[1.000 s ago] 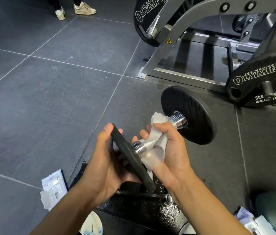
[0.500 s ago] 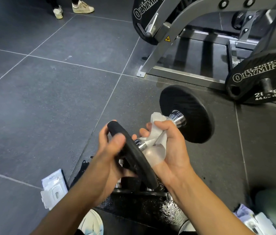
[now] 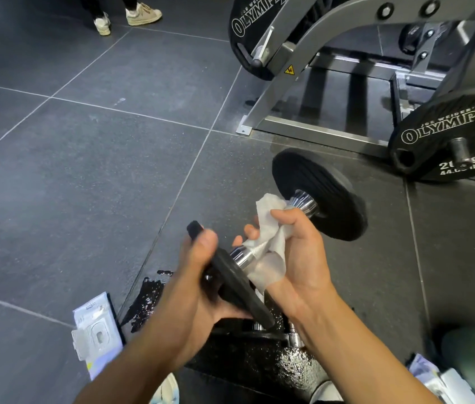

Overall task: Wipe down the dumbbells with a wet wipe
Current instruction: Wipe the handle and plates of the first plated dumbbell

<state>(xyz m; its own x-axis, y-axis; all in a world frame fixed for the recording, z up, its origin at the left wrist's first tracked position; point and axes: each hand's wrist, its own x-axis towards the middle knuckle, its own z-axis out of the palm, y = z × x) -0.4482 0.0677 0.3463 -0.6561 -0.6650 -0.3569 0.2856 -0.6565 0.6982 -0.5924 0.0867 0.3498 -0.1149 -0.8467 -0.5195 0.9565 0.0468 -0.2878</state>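
A dumbbell [image 3: 322, 196] with black round plates and a chrome handle is held up over the floor, its far plate pointing away to the right. My left hand [image 3: 201, 287] grips the near plate, thumb over its upper rim. My right hand [image 3: 294, 252] is closed around the chrome handle with a white wet wipe [image 3: 268, 243] wrapped between palm and bar. Most of the handle is hidden under the wipe and my fingers.
A wet wipe packet [image 3: 96, 333] lies on the floor at lower left. A black speckled weight [image 3: 259, 363] sits below my hands. A grey weight machine frame [image 3: 294, 53] with Olympia plates [image 3: 449, 141] stands at the back right. Another person's shoes [image 3: 143, 13] are far back.
My left thumb has come over the top of the near plate, which has turned a little. The right hand with the wipe has stayed on the handle.
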